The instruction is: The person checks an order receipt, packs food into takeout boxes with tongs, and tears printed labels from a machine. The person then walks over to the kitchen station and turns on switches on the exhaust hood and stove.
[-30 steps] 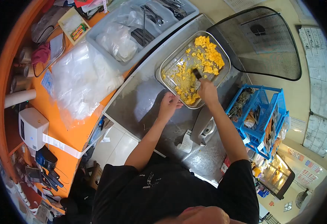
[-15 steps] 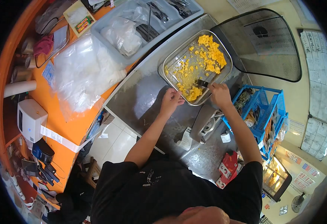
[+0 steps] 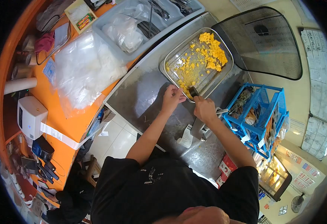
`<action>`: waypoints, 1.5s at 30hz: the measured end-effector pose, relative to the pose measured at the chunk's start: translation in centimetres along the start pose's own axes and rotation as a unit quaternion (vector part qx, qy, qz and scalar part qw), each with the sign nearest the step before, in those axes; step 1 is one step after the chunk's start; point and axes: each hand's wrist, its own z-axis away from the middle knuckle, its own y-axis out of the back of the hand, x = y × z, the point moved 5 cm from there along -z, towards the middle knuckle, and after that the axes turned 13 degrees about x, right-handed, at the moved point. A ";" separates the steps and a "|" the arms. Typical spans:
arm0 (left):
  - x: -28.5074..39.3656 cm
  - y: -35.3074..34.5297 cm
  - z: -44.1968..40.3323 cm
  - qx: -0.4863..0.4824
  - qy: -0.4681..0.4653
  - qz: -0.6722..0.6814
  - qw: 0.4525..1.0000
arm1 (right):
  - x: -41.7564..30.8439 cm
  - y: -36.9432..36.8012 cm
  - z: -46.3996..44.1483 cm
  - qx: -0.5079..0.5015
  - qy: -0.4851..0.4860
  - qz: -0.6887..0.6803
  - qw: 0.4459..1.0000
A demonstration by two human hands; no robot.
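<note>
A metal tray point(image 3: 166, 61) with a wire rack inside lies on the grey counter. Lumps of yellow food that look like scrambled egg point(image 3: 212, 52) are heaped at its far right, with smaller crumbs scattered across the rack. My left hand point(image 3: 173, 98) has its fingers closed at the tray's near rim. My right hand point(image 3: 205, 108) is wrapped round the handle of a dark spatula point(image 3: 193, 91). The spatula's blade is tilted down at the tray's near corner, beside a little yellow food; its lower edge is hard to make out.
A black-framed mesh cover point(image 3: 271, 44) leans on the wall at right. Blue baskets point(image 3: 260, 112) of packets stand right of my arm. On the left are a grey divided bin point(image 3: 117, 54), plastic bags point(image 3: 85, 71) and a label printer point(image 3: 31, 117). A person sits at lower left.
My right hand has drawn the spatula toward me and left, to the near corner. The yellow pile there has shrunk. My left hand stays at the rim.
</note>
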 end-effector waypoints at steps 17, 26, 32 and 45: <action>0.5 -0.5 -0.6 -0.027 -0.019 -0.014 0.999 | 0.8 1.0 -0.6 0.109 -0.066 -0.105 0.986; -0.2 -0.7 -1.0 -0.014 -0.068 -0.033 0.997 | -0.1 -0.1 0.1 0.076 -0.119 -0.131 0.981; -0.4 -1.0 -0.7 0.012 -0.051 -0.013 0.999 | 5.1 -2.7 -2.0 0.022 -0.205 -0.299 0.932; -0.2 -0.7 -0.6 0.026 -0.003 0.031 0.999 | 8.4 -3.7 -4.8 0.063 -0.211 -0.294 0.930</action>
